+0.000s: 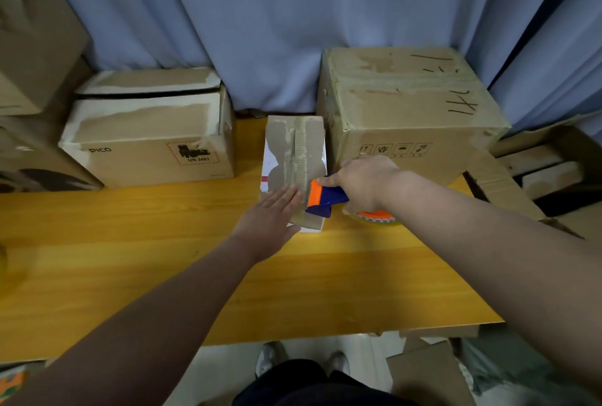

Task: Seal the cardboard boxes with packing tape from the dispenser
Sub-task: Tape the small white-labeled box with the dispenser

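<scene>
A small cardboard box (294,144) with torn white facing and a tape strip along its top seam stands in the middle of the wooden table (195,262). My left hand (272,213) lies flat on the box's near end, fingers straight, pressing the tape down. My right hand (365,182) grips the handle of the blue and orange tape dispenser (325,198), whose head touches the box's near right corner. Its yellowish tape roll (374,218) shows under my wrist.
A PICO box (150,141) with a loose top flap sits at the left, a larger taped box (410,105) at the right, both against a blue curtain (277,14). More cartons are stacked at the far left and right. Cardboard lies on the floor.
</scene>
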Demonstrator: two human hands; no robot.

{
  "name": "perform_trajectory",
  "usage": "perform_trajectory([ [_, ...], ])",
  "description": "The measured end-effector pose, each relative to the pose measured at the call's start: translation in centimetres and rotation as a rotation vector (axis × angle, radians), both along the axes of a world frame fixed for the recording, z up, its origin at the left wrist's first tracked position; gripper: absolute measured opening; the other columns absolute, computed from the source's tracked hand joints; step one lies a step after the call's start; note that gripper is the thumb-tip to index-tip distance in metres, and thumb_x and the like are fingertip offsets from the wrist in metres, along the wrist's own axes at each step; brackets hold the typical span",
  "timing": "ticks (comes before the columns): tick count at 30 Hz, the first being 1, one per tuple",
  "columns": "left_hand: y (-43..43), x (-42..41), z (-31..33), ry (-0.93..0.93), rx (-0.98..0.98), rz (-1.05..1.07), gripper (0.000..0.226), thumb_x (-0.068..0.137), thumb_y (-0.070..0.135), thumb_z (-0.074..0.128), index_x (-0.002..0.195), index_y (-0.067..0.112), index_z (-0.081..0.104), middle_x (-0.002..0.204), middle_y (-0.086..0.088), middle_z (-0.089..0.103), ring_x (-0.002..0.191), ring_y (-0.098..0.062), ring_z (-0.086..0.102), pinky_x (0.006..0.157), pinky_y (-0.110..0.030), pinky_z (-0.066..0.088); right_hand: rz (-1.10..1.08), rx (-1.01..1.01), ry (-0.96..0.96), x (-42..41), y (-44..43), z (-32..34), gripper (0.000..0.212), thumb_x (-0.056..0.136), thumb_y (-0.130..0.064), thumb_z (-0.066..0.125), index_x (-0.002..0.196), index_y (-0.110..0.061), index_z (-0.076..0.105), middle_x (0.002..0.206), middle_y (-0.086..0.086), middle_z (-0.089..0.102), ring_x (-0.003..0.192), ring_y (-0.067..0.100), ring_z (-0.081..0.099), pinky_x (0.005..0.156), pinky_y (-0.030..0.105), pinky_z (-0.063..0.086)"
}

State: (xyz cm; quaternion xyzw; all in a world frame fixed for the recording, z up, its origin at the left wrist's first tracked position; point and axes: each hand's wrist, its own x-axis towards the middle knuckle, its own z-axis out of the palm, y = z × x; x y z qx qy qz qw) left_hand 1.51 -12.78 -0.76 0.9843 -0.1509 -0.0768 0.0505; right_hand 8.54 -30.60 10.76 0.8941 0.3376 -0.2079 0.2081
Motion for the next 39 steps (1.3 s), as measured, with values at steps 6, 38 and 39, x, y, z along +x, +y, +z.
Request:
perform_trajectory([
  [6, -0.2, -0.2, -0.1, 0.006, -0.004, 0.02, 0.074, 0.099, 0.048, 0.036, 0.152, 0.02, -0.007, 0.16, 0.002, -0.006, 0.146, -0.011, -0.009, 0.115, -0.028, -0.004, 0.139, 0.053, -0.086, 0.3, -0.5, 2.1, 0.076, 0.088, -0.048, 0.061, 0.149, -0.044, 0.015, 0.124, 0.005, 0.045, 0.112, 0.028, 0.051, 0.082, 0.037, 0.046],
  [38, -6.2, 2.6, -1.4, -0.134, 0.0, 0.141, 0.062, 0.102, 0.037, 0.031, 0.152, 0.022, -0.002, 0.16, 0.0, -0.006, 0.147, -0.015, -0.004, 0.114, -0.029, -0.006, 0.056, 0.228, -0.118, 0.4, -13.5, -3.3, 0.071, 0.096, -0.049, 0.044, 0.148, -0.047, -0.005, 0.128, 0.004, 0.039, 0.109, 0.024, 0.046, 0.092, 0.035, 0.037],
  [39, -6.2, 2.6, -1.4, -0.143, -0.014, 0.149, 0.063, 0.102, 0.038, 0.033, 0.152, 0.022, -0.001, 0.16, 0.0, -0.004, 0.147, -0.015, -0.002, 0.114, -0.029, -0.005, 0.047, 0.235, -0.12, 0.5, -14.3, -3.2, 0.071, 0.096, -0.051, 0.042, 0.148, -0.047, -0.007, 0.128, 0.003, 0.038, 0.109, 0.023, 0.045, 0.091, 0.033, 0.037],
])
